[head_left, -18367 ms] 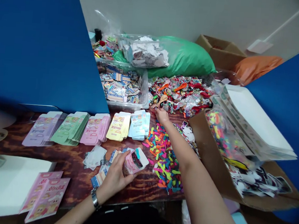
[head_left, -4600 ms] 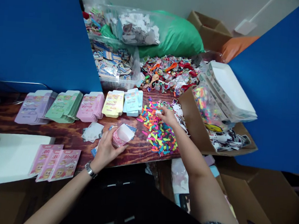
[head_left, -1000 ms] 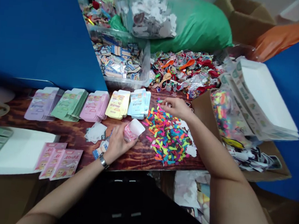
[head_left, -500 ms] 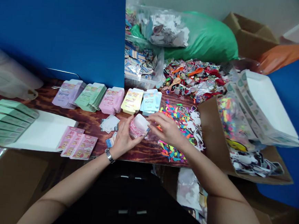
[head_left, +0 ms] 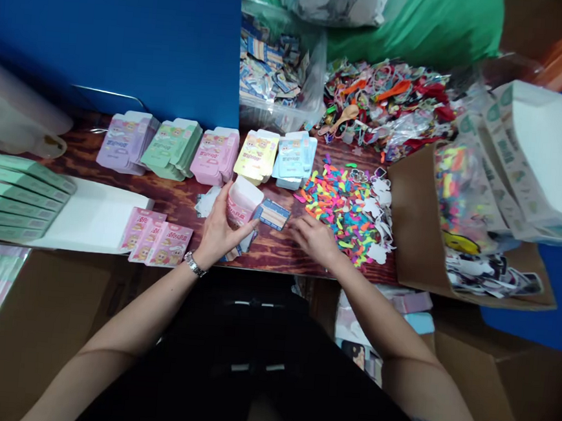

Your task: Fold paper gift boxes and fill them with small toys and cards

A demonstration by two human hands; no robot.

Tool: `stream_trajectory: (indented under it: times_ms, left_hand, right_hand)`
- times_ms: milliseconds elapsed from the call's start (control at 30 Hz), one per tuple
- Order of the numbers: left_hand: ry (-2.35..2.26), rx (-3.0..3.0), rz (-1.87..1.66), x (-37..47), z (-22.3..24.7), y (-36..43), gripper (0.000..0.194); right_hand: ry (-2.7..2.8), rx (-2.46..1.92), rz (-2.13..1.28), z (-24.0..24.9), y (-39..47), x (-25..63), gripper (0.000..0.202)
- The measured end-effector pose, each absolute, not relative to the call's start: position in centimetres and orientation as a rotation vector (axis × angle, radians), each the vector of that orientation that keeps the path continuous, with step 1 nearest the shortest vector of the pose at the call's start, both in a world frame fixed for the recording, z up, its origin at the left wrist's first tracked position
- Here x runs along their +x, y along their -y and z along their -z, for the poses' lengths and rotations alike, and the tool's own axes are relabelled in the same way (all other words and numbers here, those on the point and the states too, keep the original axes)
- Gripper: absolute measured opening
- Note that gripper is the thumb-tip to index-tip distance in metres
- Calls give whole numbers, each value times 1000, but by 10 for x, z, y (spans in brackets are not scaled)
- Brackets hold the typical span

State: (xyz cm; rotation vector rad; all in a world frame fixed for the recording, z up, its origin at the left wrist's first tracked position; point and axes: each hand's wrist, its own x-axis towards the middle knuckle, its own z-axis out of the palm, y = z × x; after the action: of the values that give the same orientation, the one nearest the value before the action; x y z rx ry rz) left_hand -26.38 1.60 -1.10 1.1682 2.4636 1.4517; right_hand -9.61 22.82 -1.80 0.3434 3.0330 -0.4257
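Because access probably matters, the left hand (head_left: 217,231) clasps a pink rectangular cardboard box (head_left: 238,211) mouth-up; the right hand's (head_left: 315,239) grip is unclear.

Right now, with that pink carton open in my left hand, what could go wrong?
The open pink carton could spill any contents if your left hand tips it. Your right hand might scatter the loose neon balloon-shaped pieces beside it. The three pink boxes at the front edge of the table could fall if bumped.
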Motion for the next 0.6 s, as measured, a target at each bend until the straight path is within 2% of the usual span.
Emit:
stream_trajectory:
  times_ms: [67,167,333,600]
  left_hand:
    - [-2455,1192,-1438,-261,12,-16,88]
    - [-2432,1223,-1402,-257,12,-18,87]
    - [-2397,1241,-1398,-251,14,-20,97]
    - [-2355,1248,-1391,-249,21,-17,98]
  right_hand:
    - [-2926,484,205,24,-236,-90,32]
    - [-2820,468,71,26,-242,-84,38]
    - [-2777,379,11,31,-238,-80,39]
    - [-2891,458,37,18,-250,-59,38]
